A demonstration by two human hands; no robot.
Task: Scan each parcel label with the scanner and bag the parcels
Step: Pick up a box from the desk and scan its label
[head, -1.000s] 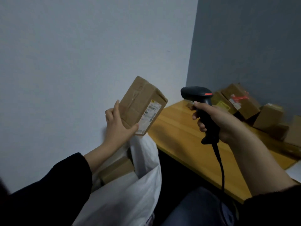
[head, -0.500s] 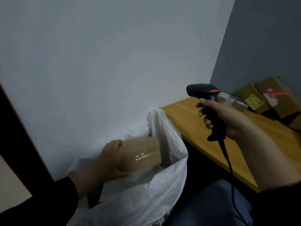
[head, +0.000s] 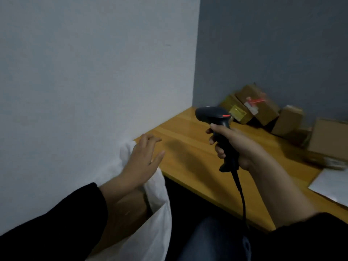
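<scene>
wooden table [head: 188, 147] set in the wall corner; cardboard parcels [head: 263, 108] piled at its back against the grey wall [head: 273, 44]; larger box [head: 331, 140] further right; white sheet [head: 333, 187] flat near front-right edge

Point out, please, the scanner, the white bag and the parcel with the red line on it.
scanner [head: 211, 113]: head view, on its dark head.
white bag [head: 159, 194]: head view, on its near rim.
parcel with the red line [head: 268, 111]: head view, on its brown face.
</scene>
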